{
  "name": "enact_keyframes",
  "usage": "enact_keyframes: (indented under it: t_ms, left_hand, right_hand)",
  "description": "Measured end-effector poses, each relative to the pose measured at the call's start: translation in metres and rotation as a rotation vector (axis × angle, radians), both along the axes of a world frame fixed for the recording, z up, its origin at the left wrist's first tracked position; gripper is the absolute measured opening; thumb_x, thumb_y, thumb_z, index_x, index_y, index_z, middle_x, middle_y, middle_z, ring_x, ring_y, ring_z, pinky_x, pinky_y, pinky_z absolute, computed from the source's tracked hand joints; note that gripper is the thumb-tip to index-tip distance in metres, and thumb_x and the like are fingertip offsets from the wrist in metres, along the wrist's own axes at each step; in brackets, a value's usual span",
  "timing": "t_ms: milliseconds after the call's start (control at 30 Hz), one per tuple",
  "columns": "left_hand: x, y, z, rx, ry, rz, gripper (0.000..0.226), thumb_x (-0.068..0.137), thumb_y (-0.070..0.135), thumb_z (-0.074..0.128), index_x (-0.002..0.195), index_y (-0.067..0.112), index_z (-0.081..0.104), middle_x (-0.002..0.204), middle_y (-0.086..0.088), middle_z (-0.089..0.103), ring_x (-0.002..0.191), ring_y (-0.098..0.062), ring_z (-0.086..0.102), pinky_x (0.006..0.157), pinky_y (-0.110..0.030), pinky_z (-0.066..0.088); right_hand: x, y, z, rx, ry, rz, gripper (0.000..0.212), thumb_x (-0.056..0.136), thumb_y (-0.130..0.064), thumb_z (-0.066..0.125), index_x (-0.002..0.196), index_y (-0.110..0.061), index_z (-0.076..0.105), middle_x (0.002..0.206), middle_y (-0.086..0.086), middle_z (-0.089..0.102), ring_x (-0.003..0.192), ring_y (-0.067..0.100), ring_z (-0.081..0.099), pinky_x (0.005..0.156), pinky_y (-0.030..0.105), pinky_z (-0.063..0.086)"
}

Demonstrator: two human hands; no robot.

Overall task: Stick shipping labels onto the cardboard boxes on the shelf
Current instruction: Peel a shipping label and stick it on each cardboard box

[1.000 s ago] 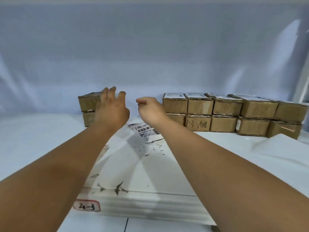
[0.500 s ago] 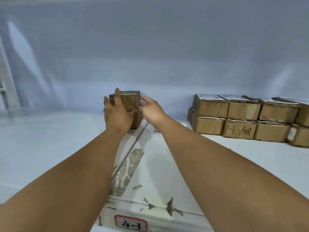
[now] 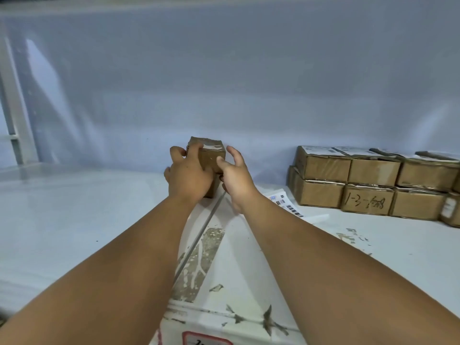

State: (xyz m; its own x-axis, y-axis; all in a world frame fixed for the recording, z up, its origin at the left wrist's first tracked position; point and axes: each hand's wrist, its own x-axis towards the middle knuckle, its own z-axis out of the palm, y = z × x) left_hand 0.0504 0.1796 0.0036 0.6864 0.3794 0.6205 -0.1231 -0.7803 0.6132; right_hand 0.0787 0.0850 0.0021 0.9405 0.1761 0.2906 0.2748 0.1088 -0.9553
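on the white shelf (image 3: 74, 207), left hand (image 3: 189, 175) grips the small stacked box (image 3: 211, 156); right hand (image 3: 236, 176) loose-fingered, perhaps touching it. lift level, bracing both sides.

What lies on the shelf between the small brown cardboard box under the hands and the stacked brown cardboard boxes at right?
In the head view, a white sheet of barcode shipping labels lies flat on the white shelf there.

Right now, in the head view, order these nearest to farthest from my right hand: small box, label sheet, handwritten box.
From the right hand:
1. Small box: in contact with it, just ahead and to the left.
2. Label sheet: lying flat just right of the wrist.
3. Handwritten box: farther right, in the bottom row.
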Motion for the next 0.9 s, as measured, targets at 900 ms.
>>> enact_keyframes:
  t_ms: [900]
  left_hand:
    - [-0.076,-0.119,0.043,-0.687,0.041,-0.706,0.031,0.089,0.02,0.055,0.118,0.03,0.051,0.11,-0.004,0.065,0.089,-0.021,0.064,0.088,-0.042,0.05]
  right_hand:
    - [-0.091,-0.17,0.039,0.114,0.092,-0.024,0.052,0.085,-0.016,0.058,0.131,-0.034,0.044,0.105,0.004,0.064,0.087,0.025,0.065,0.085,0.051,0.053]
